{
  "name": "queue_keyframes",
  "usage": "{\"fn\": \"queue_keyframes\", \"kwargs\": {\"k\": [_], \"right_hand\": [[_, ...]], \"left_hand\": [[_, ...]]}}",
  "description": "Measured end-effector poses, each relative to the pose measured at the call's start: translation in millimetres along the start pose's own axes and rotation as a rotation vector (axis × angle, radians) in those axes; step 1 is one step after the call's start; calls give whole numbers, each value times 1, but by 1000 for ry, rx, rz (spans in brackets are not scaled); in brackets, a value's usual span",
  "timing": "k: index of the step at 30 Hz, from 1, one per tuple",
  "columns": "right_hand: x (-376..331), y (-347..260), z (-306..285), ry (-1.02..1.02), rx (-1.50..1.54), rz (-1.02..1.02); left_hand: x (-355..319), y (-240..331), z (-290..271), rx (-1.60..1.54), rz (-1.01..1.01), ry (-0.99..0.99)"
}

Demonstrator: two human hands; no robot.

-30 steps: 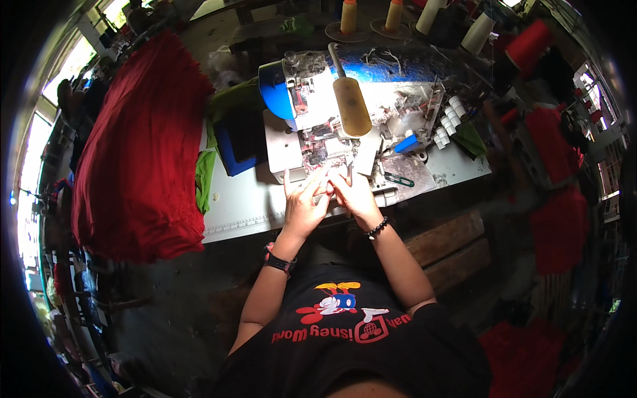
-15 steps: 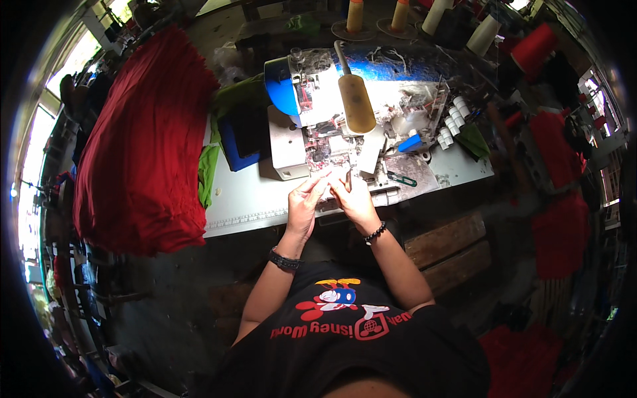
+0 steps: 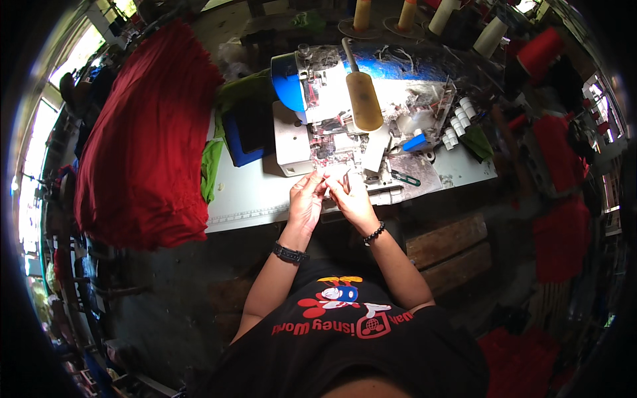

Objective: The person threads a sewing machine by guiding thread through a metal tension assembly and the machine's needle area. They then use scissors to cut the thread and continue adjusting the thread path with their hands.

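Observation:
My left hand (image 3: 306, 201) and my right hand (image 3: 355, 203) come together at the front edge of the sewing machine (image 3: 293, 149). The fingertips of both are pinched close to each other under bright light. Whatever they hold is too small and washed out to make out. A yellowed lamp (image 3: 364, 101) on a bent arm hangs over the machine, beyond my fingers. To the right of my right hand, a green-handled tool (image 3: 405, 178) lies on the machine table (image 3: 249, 203).
A tall heap of red fabric (image 3: 142, 152) covers the table's left side, with bright green cloth (image 3: 211, 171) beside it. Cones of thread (image 3: 491, 36) stand behind the machine. Small white spools (image 3: 458, 123) line its right. A wooden bench (image 3: 448, 242) is below the table.
The fingers of my left hand have drawn in closer to those of my right hand. The whole view has shifted slightly; the table's things lie as before.

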State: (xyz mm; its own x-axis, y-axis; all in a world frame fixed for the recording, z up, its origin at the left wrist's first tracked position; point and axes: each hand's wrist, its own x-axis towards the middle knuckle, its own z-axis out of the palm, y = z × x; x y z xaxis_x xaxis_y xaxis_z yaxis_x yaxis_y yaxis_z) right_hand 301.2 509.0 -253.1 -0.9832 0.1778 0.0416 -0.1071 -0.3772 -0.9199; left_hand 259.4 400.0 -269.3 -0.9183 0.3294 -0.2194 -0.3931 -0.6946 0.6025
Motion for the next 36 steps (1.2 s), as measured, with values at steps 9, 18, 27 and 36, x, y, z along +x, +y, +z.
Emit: {"fn": "queue_keyframes", "kwargs": {"k": [9, 18, 27, 36], "right_hand": [[-4, -29, -6, 151, -576, 13], [3, -55, -3, -9, -1132, -592], [9, -43, 2, -44, -1143, -432], [18, -35, 1, -33, -1166, -609]], "left_hand": [[13, 3, 10, -91, -56, 62], [15, 7, -9, -224, -174, 106], [7, -5, 3, -204, -30, 43], [3, 9, -4, -215, -76, 69]]}}
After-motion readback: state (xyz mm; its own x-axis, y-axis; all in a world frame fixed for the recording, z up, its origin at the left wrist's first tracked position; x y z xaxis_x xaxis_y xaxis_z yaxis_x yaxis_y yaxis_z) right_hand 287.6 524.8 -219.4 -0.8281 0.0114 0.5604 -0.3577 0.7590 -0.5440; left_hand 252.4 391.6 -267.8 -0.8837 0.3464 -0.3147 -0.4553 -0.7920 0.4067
